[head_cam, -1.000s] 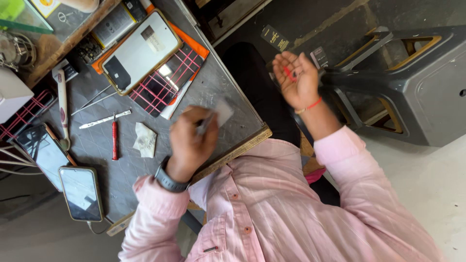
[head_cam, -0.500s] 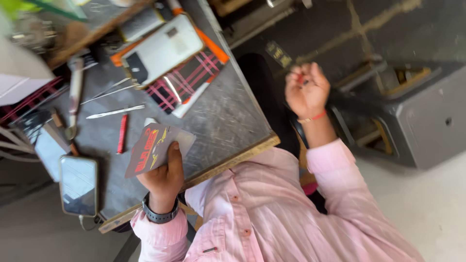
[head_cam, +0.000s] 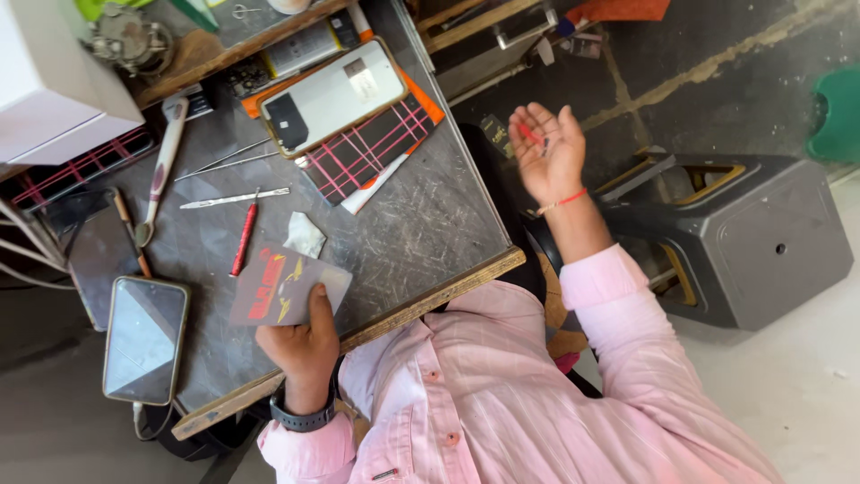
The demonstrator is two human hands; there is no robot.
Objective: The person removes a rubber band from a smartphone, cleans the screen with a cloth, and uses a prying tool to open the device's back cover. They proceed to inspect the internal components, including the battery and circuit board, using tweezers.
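Here the left hand point(head_cam: 305, 345) is gripping a dark card point(head_cam: 287, 287) over the near table point(head_cam: 421, 224), while the right hand point(head_cam: 548, 157), far right, is lying open, cradling small red bits point(head_cam: 530, 134).

left hand point(head_cam: 305, 345) clenched, right hand point(head_cam: 548, 154) open, raised

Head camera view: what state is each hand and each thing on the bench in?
Left hand: closed on a dark card, lifting it off the bench.
Dark card: held, tilted, printed side up.
Right hand: open, palm up, off the bench, with small red bits in it.
Pale phone: back up, on a checked mat.
Black phone: screen up and dark, cable plugged in.
Red-handled tool: lying flat, untouched.
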